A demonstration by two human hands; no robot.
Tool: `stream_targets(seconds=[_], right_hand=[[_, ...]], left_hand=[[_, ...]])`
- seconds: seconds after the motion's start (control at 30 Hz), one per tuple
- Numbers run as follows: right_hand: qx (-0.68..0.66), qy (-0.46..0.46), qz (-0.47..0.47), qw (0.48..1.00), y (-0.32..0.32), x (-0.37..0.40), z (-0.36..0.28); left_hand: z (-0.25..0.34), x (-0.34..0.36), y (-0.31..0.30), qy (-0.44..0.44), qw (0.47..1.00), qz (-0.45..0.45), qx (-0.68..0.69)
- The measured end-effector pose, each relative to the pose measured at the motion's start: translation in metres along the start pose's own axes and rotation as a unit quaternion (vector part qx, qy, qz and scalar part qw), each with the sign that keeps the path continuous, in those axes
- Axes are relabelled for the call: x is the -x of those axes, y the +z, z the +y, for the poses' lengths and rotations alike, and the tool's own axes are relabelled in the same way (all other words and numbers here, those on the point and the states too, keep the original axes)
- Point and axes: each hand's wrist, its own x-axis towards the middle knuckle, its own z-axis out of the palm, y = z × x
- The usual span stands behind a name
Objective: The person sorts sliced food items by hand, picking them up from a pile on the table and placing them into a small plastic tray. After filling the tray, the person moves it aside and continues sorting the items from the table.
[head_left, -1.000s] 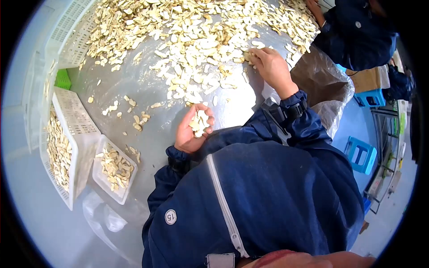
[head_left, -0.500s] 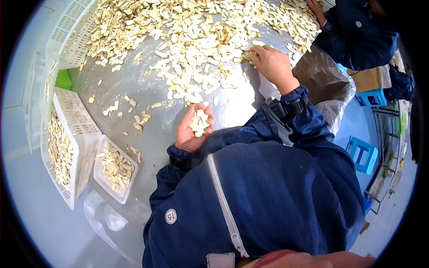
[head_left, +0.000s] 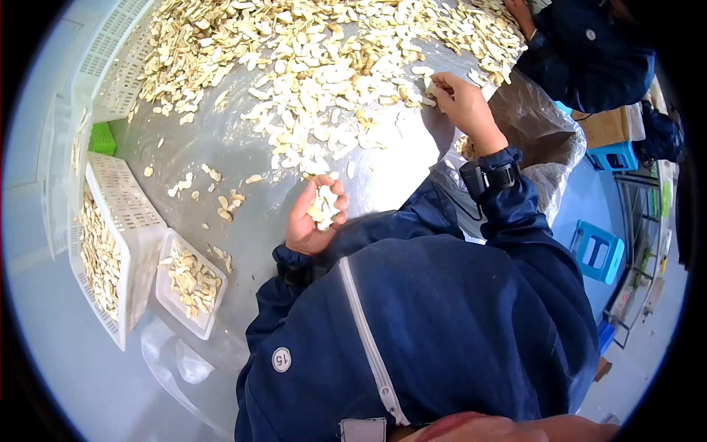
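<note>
My left hand (head_left: 313, 221) is cupped, palm up, near the table's front edge, its fingers curled round a small handful of pale slices (head_left: 322, 208). Out to the right, my right hand (head_left: 468, 107) has its thumb and fingers pinched together at the edge of the spread, with a pale slice (head_left: 429, 84) at the fingertips. A large heap of flat, cream-coloured dried slices with brownish edges (head_left: 317, 81) covers the far part of the metal table (head_left: 243, 158). Scattered slices (head_left: 230, 205) lie left of my left hand.
At left stand a white perforated basket (head_left: 132, 199) of slices and a small white tray (head_left: 168, 283) with more. A plastic-lined container (head_left: 549, 140) is beside my right forearm. Another person's sleeve (head_left: 589, 66) is at upper right. Blue stools (head_left: 598, 250) stand on the floor.
My right hand has moved slightly right and toward me, away from the heap's edge. Slices inside the lined container now show beside my wrist. My left hand still holds its handful.
</note>
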Motion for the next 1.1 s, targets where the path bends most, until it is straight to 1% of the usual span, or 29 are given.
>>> stream_targets(seconds=[0.03,0.13,0.23,0.33,0.43,0.53,0.57,0.6,0.67,0.77,0.87,0.9,1.0,1.1], right_hand=[[-0.048,0.024,-0.007,0.999,-0.001,0.000,0.001],[-0.136,0.081,-0.055,0.986,-0.005,-0.003,-0.007],[-0.186,0.140,-0.097,0.968,-0.003,-0.005,-0.015],[-0.036,0.088,-0.015,0.995,-0.008,0.001,-0.029],[0.012,0.089,0.038,0.995,-0.011,-0.001,-0.021],[-0.105,0.045,-0.089,0.989,-0.017,0.005,-0.029],[-0.148,-0.007,-0.142,0.979,-0.016,0.007,-0.031],[-0.143,-0.004,-0.156,0.977,-0.018,0.008,-0.041],[0.013,-0.002,-0.069,0.998,-0.015,0.005,-0.045],[0.142,-0.073,-0.025,0.987,-0.004,0.004,-0.030],[0.127,-0.098,-0.048,0.986,-0.001,0.005,-0.031],[0.105,-0.090,-0.064,0.988,-0.001,0.004,-0.030],[0.076,-0.071,-0.068,0.992,0.004,0.009,-0.035],[0.071,-0.083,-0.049,0.993,0.007,0.016,-0.044]], left_hand=[[0.000,0.000,0.000,-0.001,1.000,0.002,0.000],[0.000,0.000,0.000,-0.004,1.000,0.007,-0.001],[0.000,0.000,0.000,-0.003,1.000,0.004,0.001],[0.000,0.001,0.000,0.001,1.000,0.000,0.002],[-0.001,0.002,-0.001,0.004,1.000,-0.003,0.004],[-0.001,0.001,-0.001,0.004,1.000,-0.007,0.001],[-0.001,0.001,-0.001,0.002,1.000,-0.007,0.001],[0.000,0.001,-0.001,0.002,1.000,-0.007,0.002],[-0.001,0.001,-0.001,0.002,1.000,-0.002,0.000],[0.001,0.000,-0.001,0.003,1.000,-0.003,-0.004],[0.000,0.000,-0.003,0.003,1.000,-0.005,-0.006],[0.001,-0.001,-0.002,0.003,1.000,-0.006,-0.008],[0.000,0.000,0.001,0.002,1.000,0.008,0.001],[0.000,0.000,0.000,0.001,1.000,0.007,0.004]])
